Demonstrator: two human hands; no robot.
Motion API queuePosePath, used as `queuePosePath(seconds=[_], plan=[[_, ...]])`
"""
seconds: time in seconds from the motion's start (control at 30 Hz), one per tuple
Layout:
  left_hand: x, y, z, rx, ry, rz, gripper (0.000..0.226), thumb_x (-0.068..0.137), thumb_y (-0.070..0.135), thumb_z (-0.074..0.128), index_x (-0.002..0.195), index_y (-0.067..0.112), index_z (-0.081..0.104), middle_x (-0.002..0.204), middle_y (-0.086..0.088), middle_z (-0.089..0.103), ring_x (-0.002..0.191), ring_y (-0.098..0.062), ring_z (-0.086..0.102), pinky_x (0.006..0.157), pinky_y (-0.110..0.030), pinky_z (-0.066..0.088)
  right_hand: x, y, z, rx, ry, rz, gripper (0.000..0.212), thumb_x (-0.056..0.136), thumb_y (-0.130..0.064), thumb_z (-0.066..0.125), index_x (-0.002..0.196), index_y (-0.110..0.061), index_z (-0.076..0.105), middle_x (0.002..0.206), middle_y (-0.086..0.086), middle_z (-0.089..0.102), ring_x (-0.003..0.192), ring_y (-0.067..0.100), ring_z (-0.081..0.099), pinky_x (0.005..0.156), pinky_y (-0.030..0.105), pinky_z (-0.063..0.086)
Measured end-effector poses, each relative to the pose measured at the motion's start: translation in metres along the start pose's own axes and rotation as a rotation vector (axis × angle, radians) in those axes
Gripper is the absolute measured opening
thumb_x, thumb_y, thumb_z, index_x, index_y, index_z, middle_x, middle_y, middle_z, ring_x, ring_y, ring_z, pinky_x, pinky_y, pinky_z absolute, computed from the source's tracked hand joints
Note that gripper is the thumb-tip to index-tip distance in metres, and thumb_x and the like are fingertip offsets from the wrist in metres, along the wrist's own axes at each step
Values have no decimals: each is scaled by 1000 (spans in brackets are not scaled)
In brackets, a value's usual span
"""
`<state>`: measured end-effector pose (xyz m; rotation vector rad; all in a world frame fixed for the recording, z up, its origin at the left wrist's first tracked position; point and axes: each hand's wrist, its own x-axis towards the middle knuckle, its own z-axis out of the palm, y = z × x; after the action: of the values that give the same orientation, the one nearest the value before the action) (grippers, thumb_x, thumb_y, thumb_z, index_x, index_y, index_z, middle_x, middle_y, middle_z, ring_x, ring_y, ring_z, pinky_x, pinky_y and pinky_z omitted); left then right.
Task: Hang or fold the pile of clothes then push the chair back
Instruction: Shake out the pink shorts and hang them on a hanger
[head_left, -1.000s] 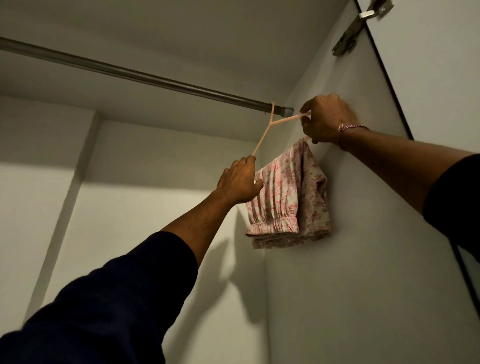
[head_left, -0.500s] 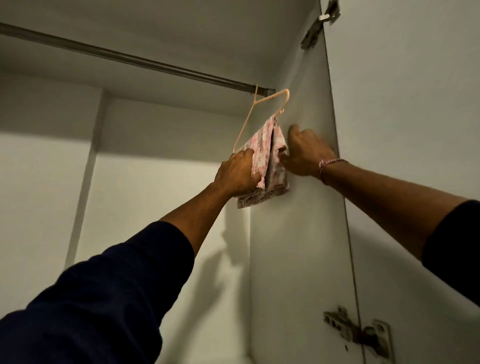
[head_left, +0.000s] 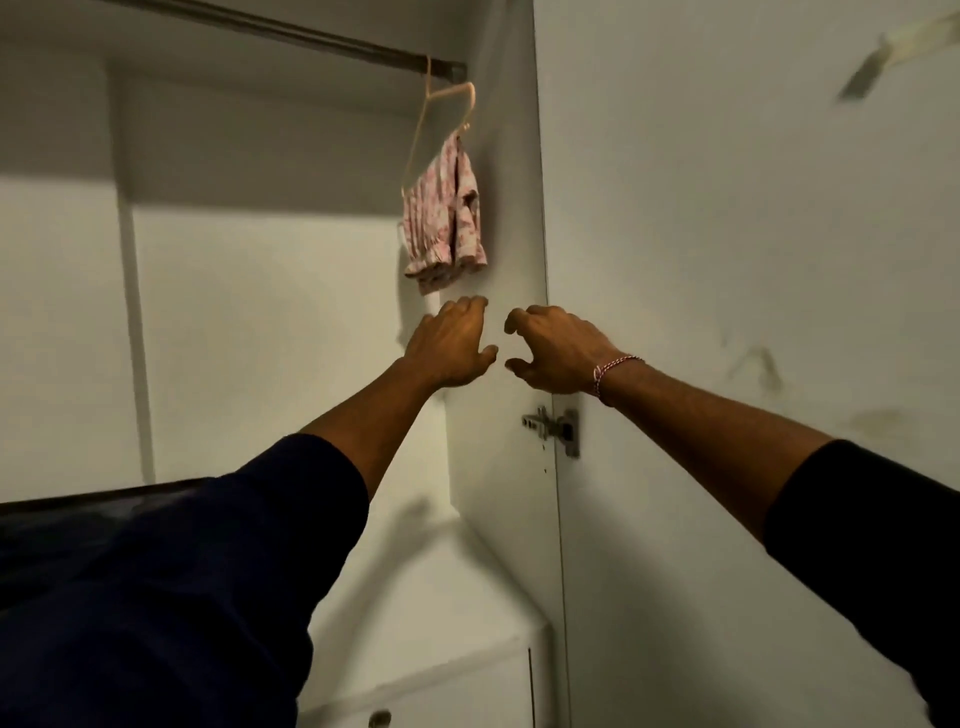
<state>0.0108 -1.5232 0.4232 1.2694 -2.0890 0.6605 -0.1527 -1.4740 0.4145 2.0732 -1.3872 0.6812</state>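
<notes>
A small pink floral garment (head_left: 444, 223) hangs from a pale pink hanger (head_left: 447, 101) hooked over the metal wardrobe rail (head_left: 311, 39), close to the right inner wall. My left hand (head_left: 449, 345) is just below the garment, fingers relaxed, holding nothing. My right hand (head_left: 558, 351), with a thread bracelet at the wrist, is beside it with loosely curled fingers, also empty. Neither hand touches the garment or hanger.
The white wardrobe side panel (head_left: 511, 208) and open door (head_left: 753, 260) stand at the right, with a metal hinge (head_left: 556, 428). Below is a white drawer unit (head_left: 457, 613) with a round knob (head_left: 379, 717). A vertical divider (head_left: 136, 322) runs at the left.
Both hands let go of the hanger and garment and dropped below them. The garment now hangs free on the rail. The view has tilted downward.
</notes>
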Motion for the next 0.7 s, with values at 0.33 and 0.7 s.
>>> queuePosePath(seconds=[0.33, 0.7], plan=[[-133, 103, 27, -320, -126, 94, 56, 94, 33, 63, 140, 9, 42, 140, -12, 53, 128, -32, 50, 101, -48, 44, -196, -5, -3, 164, -169, 241, 41, 93, -29, 68, 130, -13, 60, 125, 9, 65, 111, 25, 62, 91, 37, 53], [-311, 288, 56, -504, -511, 453, 67, 86, 50, 67, 141, 18, 48, 139, -4, 57, 124, -24, 55, 99, -42, 49, -464, -15, -49, 127, -470, 604, 45, 95, -28, 67, 136, -14, 56, 132, 8, 62, 119, 25, 59, 99, 38, 50]])
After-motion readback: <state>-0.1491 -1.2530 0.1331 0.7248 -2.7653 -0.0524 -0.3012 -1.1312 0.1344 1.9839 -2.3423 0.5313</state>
